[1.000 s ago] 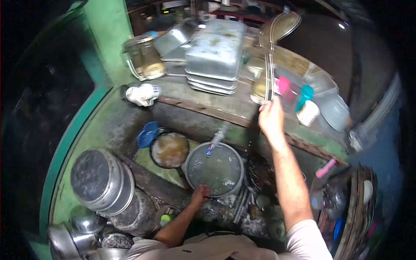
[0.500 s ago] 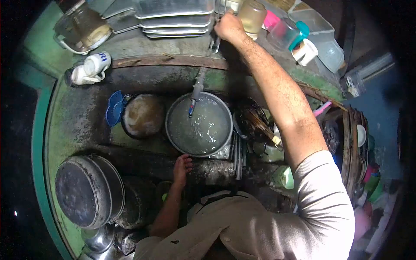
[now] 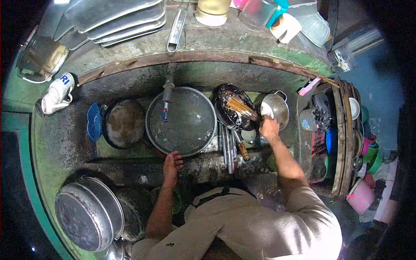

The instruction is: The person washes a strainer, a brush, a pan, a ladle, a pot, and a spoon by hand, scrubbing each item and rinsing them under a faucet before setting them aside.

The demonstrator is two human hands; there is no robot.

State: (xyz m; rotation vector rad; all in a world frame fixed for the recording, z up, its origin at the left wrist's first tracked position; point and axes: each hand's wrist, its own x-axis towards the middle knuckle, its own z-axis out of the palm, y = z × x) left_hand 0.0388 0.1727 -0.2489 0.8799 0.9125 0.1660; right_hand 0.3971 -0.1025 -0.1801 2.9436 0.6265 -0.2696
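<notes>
My left hand (image 3: 173, 164) hangs at the front rim of a large round basin of water (image 3: 149, 125), its fingers apart and slightly bent, with nothing in it. On the right, my right hand (image 3: 269, 127) reaches down to the near edge of a metal pot (image 3: 282, 115) with a loop handle. Its fingers are bent together, and whatever they pinch is hidden. A white patch (image 3: 267, 109) shows inside the pot, just beyond the fingers. Beside this hand is a dark wok (image 3: 225, 93) holding a bundle of thin sticks (image 3: 239, 106). A tap (image 3: 166, 97) hangs over the basin.
A brown-coated pan (image 3: 125, 123) and a blue basket (image 3: 94, 122) lie left of the basin. Large metal pots (image 3: 86, 214) stand front left. Trays (image 3: 125, 21), metal tongs (image 3: 177, 32) and containers (image 3: 212, 12) occupy the back ledge. A wooden-handled utensil (image 3: 242, 149) lies near the wok.
My right hand has come down from the back ledge to the pot on the right. My left hand stays by the basin rim. The view has shifted, showing more of the right side.
</notes>
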